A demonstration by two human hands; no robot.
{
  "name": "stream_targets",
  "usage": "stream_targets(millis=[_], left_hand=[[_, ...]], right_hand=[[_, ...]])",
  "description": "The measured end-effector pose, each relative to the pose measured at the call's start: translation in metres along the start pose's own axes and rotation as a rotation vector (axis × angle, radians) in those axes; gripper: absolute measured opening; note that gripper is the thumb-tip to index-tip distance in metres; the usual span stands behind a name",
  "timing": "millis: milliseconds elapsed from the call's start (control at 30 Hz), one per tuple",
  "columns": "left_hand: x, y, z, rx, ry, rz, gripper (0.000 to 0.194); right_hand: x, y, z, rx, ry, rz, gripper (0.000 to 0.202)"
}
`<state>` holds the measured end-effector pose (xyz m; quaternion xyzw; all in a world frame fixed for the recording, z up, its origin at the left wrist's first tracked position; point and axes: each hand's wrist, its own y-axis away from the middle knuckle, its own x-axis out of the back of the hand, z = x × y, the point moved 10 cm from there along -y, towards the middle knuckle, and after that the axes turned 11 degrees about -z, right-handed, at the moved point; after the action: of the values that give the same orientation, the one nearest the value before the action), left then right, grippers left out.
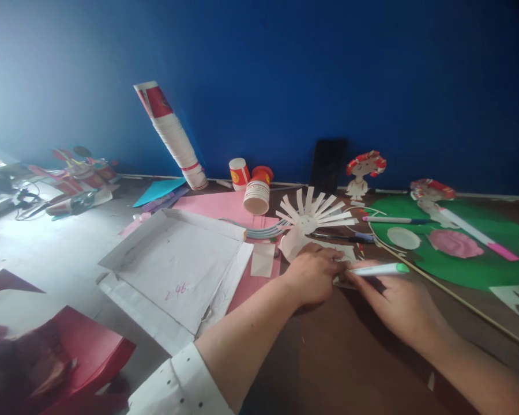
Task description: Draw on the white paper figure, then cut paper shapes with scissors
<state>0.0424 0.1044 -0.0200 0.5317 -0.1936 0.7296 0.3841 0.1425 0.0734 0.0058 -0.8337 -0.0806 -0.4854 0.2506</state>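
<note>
My right hand is closed around a white marker pen with a green end. The marker's writing tip is hidden by my fingers, over a white piece of paper on the brown table. My left hand lies on that paper with bent fingers, pressing it down next to the right fingertips. What is drawn on it I cannot make out. Just beyond stands a paper cup cut into a fan of white strips. A dark pen lies between the cup and the paper.
An open white box lid lies left of my left arm. A tall leaning stack of paper cups rests by the blue wall. Right are green paper, a pink-capped marker, a thin stick and a paper figure.
</note>
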Motion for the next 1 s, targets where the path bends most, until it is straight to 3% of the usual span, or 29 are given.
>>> stream_targets(millis=[433,667,867,1000], left_hand=[[0.0,-0.001,0.001,0.0,-0.018,-0.021,0.039],[0.0,0.0,-0.001,0.007,0.006,-0.017,0.047],[0.0,0.001,-0.002,-0.012,0.01,0.005,0.042],[-0.003,0.001,-0.004,-0.005,0.03,-0.005,0.041]], right_hand=[[-0.002,-0.001,-0.003,0.028,-0.087,-0.024,0.032],[0.002,-0.002,0.0,0.002,-0.116,0.004,0.03],[0.026,0.009,0.01,-0.138,-0.146,0.112,0.024],[0.024,0.012,0.016,-0.172,-0.203,0.035,0.025]])
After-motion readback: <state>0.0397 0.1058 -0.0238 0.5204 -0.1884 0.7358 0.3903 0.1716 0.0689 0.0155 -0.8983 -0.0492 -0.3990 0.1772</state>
